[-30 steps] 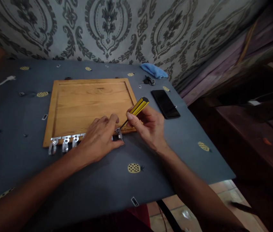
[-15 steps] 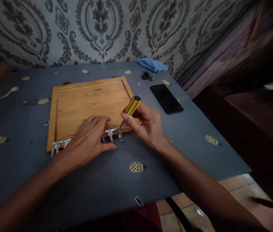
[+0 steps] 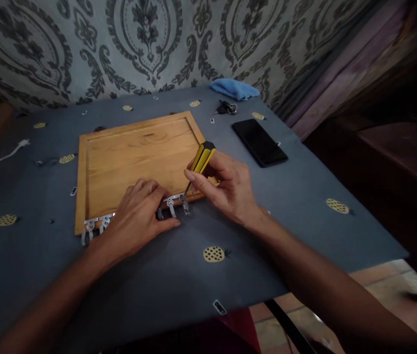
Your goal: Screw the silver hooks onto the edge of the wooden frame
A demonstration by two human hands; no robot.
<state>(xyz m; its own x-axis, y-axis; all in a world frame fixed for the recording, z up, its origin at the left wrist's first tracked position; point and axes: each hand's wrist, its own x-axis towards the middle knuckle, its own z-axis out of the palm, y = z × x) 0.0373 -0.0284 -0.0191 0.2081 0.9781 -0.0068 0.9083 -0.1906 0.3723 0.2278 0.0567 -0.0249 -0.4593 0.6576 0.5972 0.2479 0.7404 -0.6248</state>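
Observation:
A framed wooden panel (image 3: 134, 152) lies flat on the table. Along its near edge runs a silver metal hook rail (image 3: 171, 200), with several hooks hanging over the side; my left hand hides its middle. My left hand (image 3: 138, 214) is bent over that edge, fingers on the wood and thumb in front, with the rail between them. In my right hand (image 3: 230, 184) is a screwdriver (image 3: 203, 156) with a yellow and black handle, pinched between thumb and fingers. It leans, its tip down at the rail's right end.
To the right of the panel lies a black phone (image 3: 260, 142). Behind it are keys (image 3: 226, 107) and a blue cloth (image 3: 234, 89) near the wall. A white cable (image 3: 4, 156) lies at the left. The table's near edge (image 3: 245, 305) is at the front, with tiled floor below.
The view has shifted slightly. Both hands keep nearly the same places, and the screwdriver tip stays at the rail's right end.

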